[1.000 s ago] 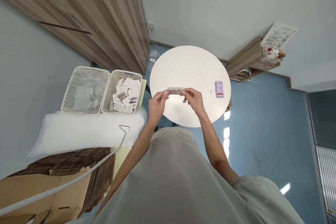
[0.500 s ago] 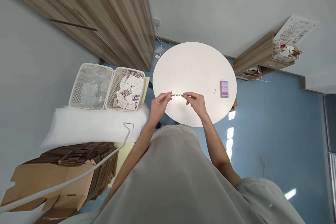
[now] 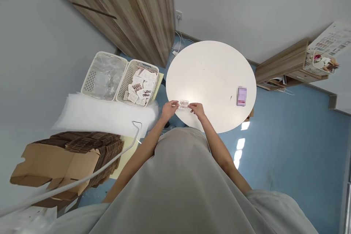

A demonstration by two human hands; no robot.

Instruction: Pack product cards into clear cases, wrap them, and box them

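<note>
Both my hands hold a small clear packet of press-on nails [image 3: 183,104] over the near edge of the round white table [image 3: 211,76]. My left hand [image 3: 169,109] pinches its left end, fingers closed. My right hand [image 3: 196,109] pinches its right end, fingers closed too. The packet faces up, showing rows of dark and pale nails. A small pink and purple box [image 3: 241,96] lies on the table's right side, well away from my hands.
Two white mesh baskets stand at the left: one with clear bags [image 3: 104,75], one with several nail packets [image 3: 142,87]. White foam sheets [image 3: 104,120] and flattened cardboard boxes [image 3: 68,157] lie nearer me. A wooden cabinet [image 3: 131,11] and low shelf [image 3: 285,64] flank the table.
The packet has turned from edge-on to face up and dropped closer to the table's near edge. My hands came in toward my body. My head turned, shifting the view leftward.
</note>
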